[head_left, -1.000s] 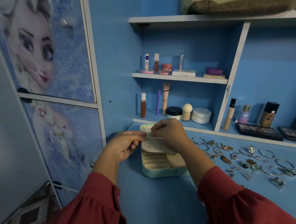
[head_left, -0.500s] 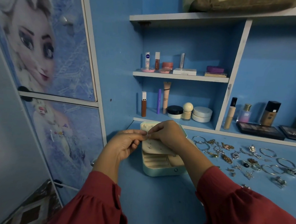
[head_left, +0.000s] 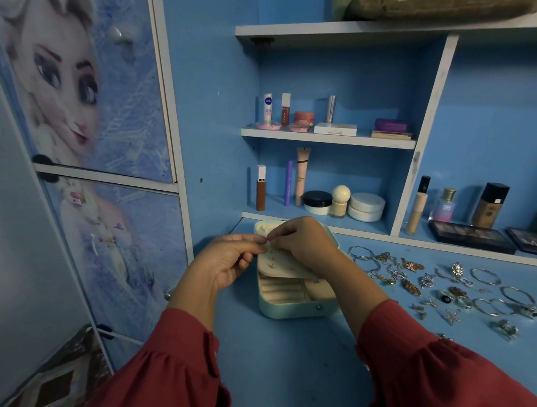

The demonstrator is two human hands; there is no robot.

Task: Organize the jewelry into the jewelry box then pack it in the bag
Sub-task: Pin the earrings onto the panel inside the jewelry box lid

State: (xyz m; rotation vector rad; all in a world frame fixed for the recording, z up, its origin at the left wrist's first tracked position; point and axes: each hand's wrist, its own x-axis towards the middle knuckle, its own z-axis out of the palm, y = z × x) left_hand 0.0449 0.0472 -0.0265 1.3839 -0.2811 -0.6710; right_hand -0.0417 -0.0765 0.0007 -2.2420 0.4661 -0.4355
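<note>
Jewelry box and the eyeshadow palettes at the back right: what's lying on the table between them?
In the head view, between the jewelry box and the eyeshadow palettes lies the loose jewelry: bangles, rings and pendants spread on the blue table.

left sleeve: dark red, gathered cuff | right sleeve: same | hands bare

On the far upper shelf I read "NIVEA" on the blue badge of the white tube, on the right shelf "SB" on the pink perfume bottle, and partial letters "MA" on the dark palette at the far right edge.
</note>
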